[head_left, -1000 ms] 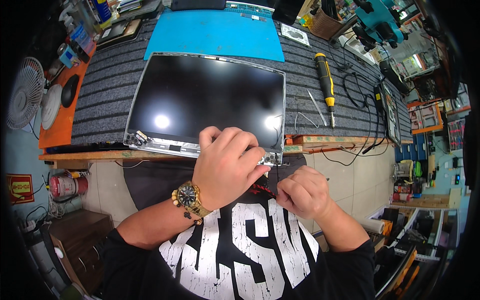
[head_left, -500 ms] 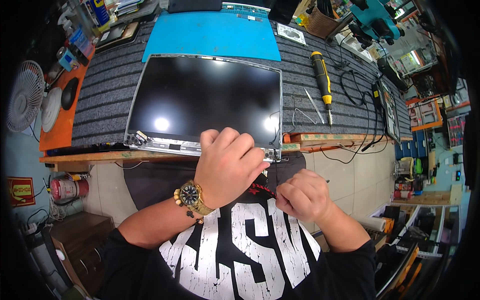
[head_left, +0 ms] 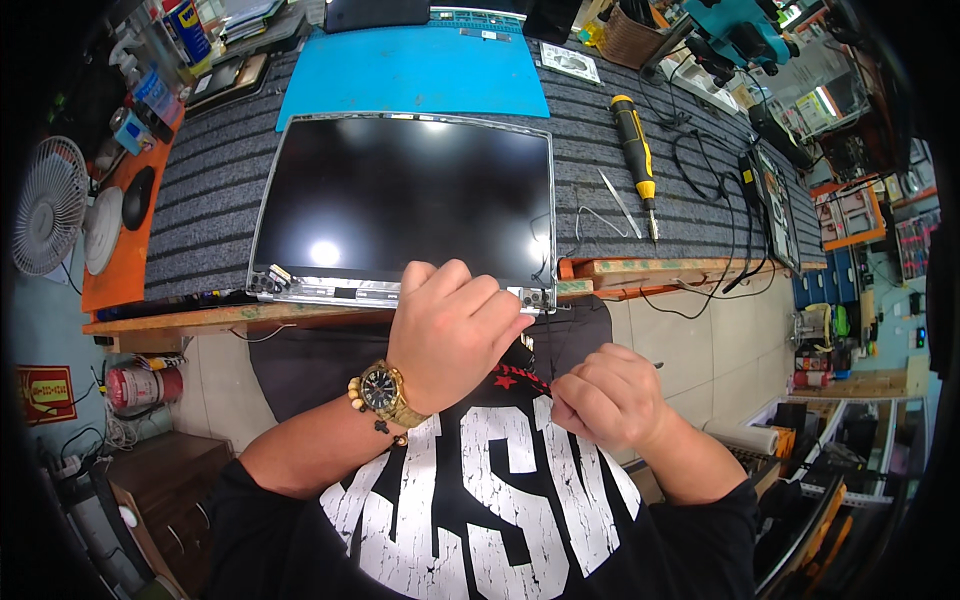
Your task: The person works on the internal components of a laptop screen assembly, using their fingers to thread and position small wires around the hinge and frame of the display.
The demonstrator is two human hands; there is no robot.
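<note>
A laptop screen assembly (head_left: 410,195) with a black panel and thin silver frame lies face up, its lower edge at the bench's front. My left hand (head_left: 450,325), wearing a gold watch (head_left: 382,388) and beads, is closed over that lower edge, right of its middle; the thumb is hidden. Beside it a hinge (head_left: 534,298) shows at the assembly's lower right corner. My right hand (head_left: 608,397) is closed in a pinch in front of my shirt, below that corner. A thin dark strand seems to run down from the hinge toward it; what the fingertips grip is hidden.
Right of the screen lie a yellow-black screwdriver (head_left: 634,150), a metal tweezer-like tool (head_left: 620,203) and a bent wire (head_left: 598,222). Black cables (head_left: 725,215) and an opened device (head_left: 770,210) lie farther right. A blue mat (head_left: 410,75) is behind; a white fan (head_left: 50,205) stands left.
The view has shifted slightly, so the bench things sit a little to the left and higher at right. Both hands keep nearly the same closed pose.
</note>
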